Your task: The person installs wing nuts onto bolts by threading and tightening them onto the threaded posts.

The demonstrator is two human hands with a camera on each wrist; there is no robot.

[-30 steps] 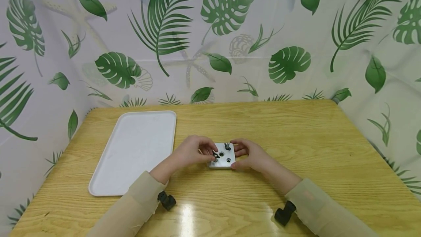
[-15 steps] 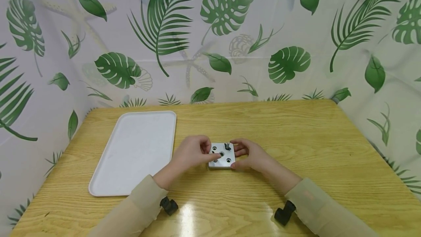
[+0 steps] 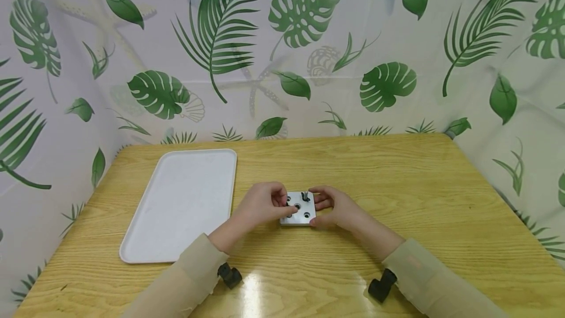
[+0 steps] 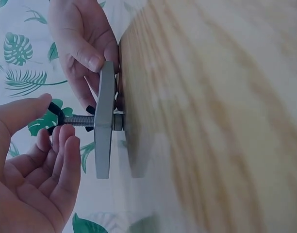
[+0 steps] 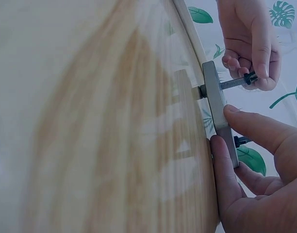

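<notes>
A square metal plate (image 3: 311,208) with several holes lies between both hands, close over the table. In the left wrist view a threaded bolt (image 4: 81,121) passes through it, with a black wing nut (image 4: 54,109) near the bolt's end. My left hand (image 3: 263,203) pinches this wing nut between thumb and fingers. My right hand (image 3: 339,208) grips the plate's right side, its thumb (image 5: 253,125) on the upper face and a finger below. Another black wing nut (image 3: 305,197) sits on a second bolt at the plate's far right corner, lower down against the face.
A white tray (image 3: 176,205) lies to the left on the wooden table (image 3: 375,171). Behind the table hangs a leaf-patterned cloth (image 3: 335,102). Black wrist cameras are strapped at both sleeves.
My left thumb has swung across the near left bolt, and its fingers have curled back, then shifted slightly right around the wing nut. The right hand and the plate have stayed still.
</notes>
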